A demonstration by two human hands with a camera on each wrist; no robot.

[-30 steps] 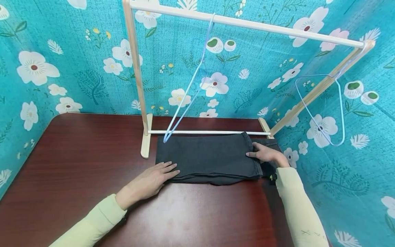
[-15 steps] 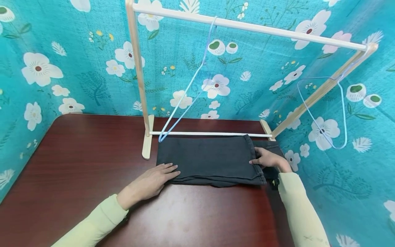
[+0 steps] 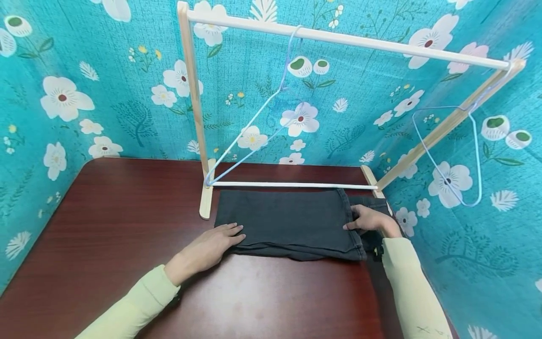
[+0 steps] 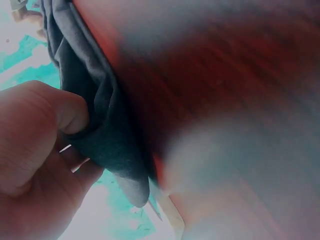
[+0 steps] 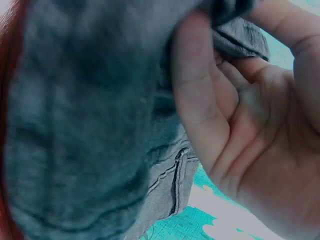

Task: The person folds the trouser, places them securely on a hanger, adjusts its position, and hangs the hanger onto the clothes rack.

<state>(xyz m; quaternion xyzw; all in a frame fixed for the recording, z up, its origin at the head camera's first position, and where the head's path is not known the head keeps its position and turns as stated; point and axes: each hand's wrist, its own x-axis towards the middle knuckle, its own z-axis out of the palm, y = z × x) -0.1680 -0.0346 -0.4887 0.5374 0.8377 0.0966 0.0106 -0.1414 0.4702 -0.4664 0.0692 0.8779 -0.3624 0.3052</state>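
Observation:
A dark folded garment (image 3: pixel 283 216) lies flat on the table below the rack. On its left end rests my left hand (image 3: pixel 203 252), fingers extended over the cloth near the front corner. In the left wrist view, the thumb of the left hand (image 4: pixel 40 145) touches the bunched edge of the garment (image 4: pixel 107 125). My right hand (image 3: pixel 372 221) pinches the stitched hem at the right end, thumb on top and the other fingers tucked under the upper layer. The right wrist view has the fingers of that hand (image 5: pixel 250 115) partly hidden behind the cloth (image 5: pixel 85 110).
A wooden rack with a white top bar (image 3: pixel 347 40) stands behind the garment. One blue hanger (image 3: pixel 254 120) hangs by the left post, another hanger (image 3: pixel 478 155) at the right end. More dark cloth (image 3: pixel 372 202) extends under the right forearm. A flowered curtain (image 3: pixel 139 89) surrounds the table (image 3: pixel 114 212).
The right hand has drawn the garment's hem slightly right and toward the front edge. The left hanger has swung to the left. My left hand has stayed on the cloth.

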